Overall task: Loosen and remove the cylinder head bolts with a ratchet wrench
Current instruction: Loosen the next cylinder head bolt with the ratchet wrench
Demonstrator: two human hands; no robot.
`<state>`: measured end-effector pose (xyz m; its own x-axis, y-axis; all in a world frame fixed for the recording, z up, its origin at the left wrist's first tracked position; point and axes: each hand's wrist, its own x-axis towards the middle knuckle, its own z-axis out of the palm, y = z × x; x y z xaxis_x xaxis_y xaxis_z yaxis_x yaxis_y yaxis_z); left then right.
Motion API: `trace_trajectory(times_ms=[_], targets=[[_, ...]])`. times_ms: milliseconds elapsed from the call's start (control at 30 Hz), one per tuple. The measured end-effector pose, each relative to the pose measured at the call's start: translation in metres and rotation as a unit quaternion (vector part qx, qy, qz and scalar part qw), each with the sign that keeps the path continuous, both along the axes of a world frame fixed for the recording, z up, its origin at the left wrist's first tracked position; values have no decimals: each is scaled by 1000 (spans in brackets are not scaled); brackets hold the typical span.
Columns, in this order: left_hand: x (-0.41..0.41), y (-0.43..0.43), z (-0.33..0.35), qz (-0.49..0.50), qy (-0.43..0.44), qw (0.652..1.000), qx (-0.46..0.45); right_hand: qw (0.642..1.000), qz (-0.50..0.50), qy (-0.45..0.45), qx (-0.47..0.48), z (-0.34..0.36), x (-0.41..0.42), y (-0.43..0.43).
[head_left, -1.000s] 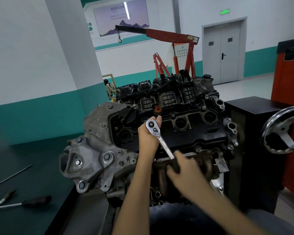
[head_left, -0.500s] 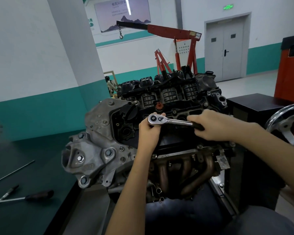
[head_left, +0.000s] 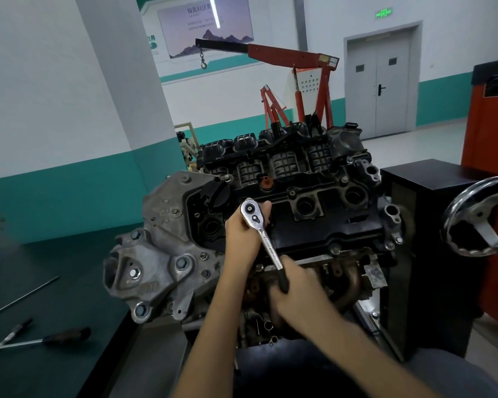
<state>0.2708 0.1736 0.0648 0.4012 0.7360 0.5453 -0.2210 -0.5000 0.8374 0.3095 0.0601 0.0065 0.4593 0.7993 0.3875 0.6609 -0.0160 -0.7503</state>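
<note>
Ratchet wrench (head_left: 266, 239): sat head-down at the left front of the engine cover (head_left: 322, 228), bolt beneath hidden. Gripped at the head by the left hand (head_left: 240, 234), curled round it; worth pressing square. Clasped at the black grip by the right hand (head_left: 298, 291); called for short, even swings.

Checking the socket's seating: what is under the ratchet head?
The left hand wraps beneath the ratchet head, above the black cylinder head cover. Any socket or bolt below is hidden by that hand.
</note>
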Motion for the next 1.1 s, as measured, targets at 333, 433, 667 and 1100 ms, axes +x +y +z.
trace_trajectory(times_ms=[333, 433, 667, 1100], targets=[[-3, 0, 2, -17, 19, 997, 79, 950, 43, -280, -129, 83, 101, -29], [5, -8, -3, 4, -18, 999, 37, 988, 31, -147, -46, 44, 66, -32], [6, -11, -1, -18, -59, 998, 9, 990, -7, 113, 80, -4, -35, 4], [-8, 8, 3, -29, 39, 997, 67, 901, 28, -409, -142, 112, 114, -18]])
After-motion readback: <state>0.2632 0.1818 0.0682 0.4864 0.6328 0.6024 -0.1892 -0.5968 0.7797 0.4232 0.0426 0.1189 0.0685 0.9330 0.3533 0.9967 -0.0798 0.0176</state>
